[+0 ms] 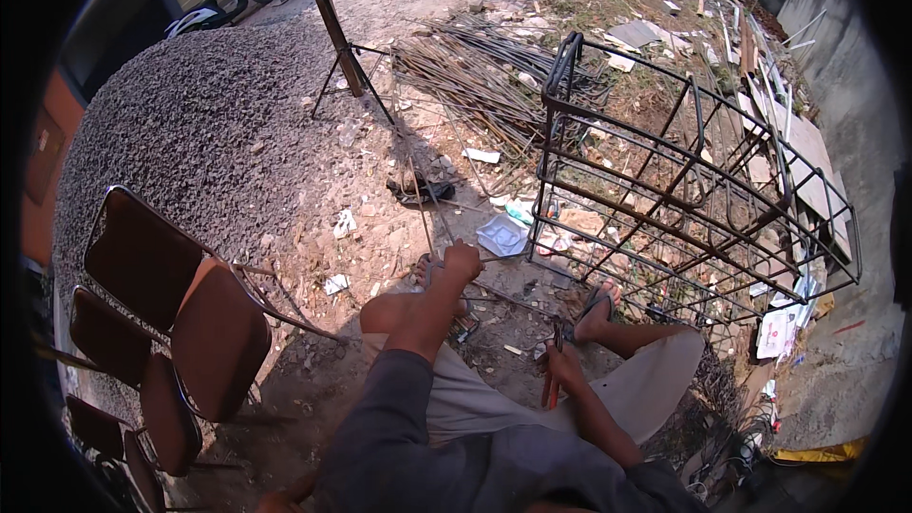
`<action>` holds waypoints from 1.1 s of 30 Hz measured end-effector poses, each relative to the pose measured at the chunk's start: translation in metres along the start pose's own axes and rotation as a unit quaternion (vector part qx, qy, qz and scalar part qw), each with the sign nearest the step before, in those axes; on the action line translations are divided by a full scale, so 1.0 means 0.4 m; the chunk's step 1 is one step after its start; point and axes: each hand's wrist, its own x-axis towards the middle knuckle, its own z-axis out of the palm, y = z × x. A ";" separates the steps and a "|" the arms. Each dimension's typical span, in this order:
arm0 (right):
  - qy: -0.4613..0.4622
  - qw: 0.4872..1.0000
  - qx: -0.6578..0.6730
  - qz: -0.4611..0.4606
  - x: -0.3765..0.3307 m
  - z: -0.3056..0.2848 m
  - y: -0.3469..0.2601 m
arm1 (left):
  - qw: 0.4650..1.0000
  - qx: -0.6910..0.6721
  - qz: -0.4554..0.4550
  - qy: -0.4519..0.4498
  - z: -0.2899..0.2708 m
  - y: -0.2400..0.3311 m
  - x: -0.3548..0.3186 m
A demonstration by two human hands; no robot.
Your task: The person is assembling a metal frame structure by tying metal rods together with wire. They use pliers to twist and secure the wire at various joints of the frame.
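Observation:
My left hand [463, 262] is closed in a fist, low over the ground in front of my left foot. A thin dark metal rod [503, 257] runs out from its right side toward the cage. In my right hand [567, 367] is a pair of pliers [551, 391] with orange-red handles, its dark jaws pointing away from me beside my right foot. Just beyond my right foot, a long cage of bent steel bars [665, 198] stands on the ground. My feet in sandals rest on the dirt, and my knees are bent.
A gravel heap [204, 123] rises at the left, with brown padded chairs [223, 342] nearer. Loose steel rods [475, 71] lie farther off, near a pole on a stand [340, 47]. A white foam tray [503, 236] lies before me. A concrete wall [841, 85] borders the right.

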 end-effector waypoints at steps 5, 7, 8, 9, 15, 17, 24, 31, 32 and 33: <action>0.049 0.997 0.064 0.016 0.053 -0.018 0.082 | 0.988 0.082 0.015 -0.127 -0.031 -0.077 -0.077; 0.081 0.993 0.062 0.052 0.050 -0.026 0.083 | 0.989 0.100 0.051 -0.097 -0.061 -0.063 -0.129; 0.083 0.993 0.073 0.041 0.063 -0.027 0.086 | 0.991 0.096 0.078 -0.058 -0.092 -0.051 -0.165; 0.088 0.992 0.082 0.033 0.082 -0.028 0.105 | 0.990 0.089 0.108 -0.021 -0.113 -0.039 -0.195; 0.018 0.993 0.118 0.004 0.052 -0.060 0.033 | 0.929 -0.145 0.220 0.262 -0.112 0.115 -0.380; -0.016 0.990 0.139 -0.010 0.005 -0.075 -0.026 | 0.891 -0.239 0.178 0.342 -0.078 0.177 -0.394; -0.031 0.936 0.344 -0.062 -0.179 -0.179 -0.141 | 0.848 -0.335 0.288 0.292 -0.063 0.380 -0.490; -0.058 0.865 0.486 -0.108 -0.376 -0.251 -0.141 | 0.845 -0.326 0.350 0.238 -0.053 0.451 -0.603; -0.045 0.866 0.486 -0.107 -0.390 -0.241 -0.128 | 0.845 -0.330 0.343 0.244 -0.065 0.449 -0.626; -0.026 0.865 0.489 -0.109 -0.402 -0.231 -0.109 | 0.840 -0.342 0.346 0.239 -0.078 0.451 -0.632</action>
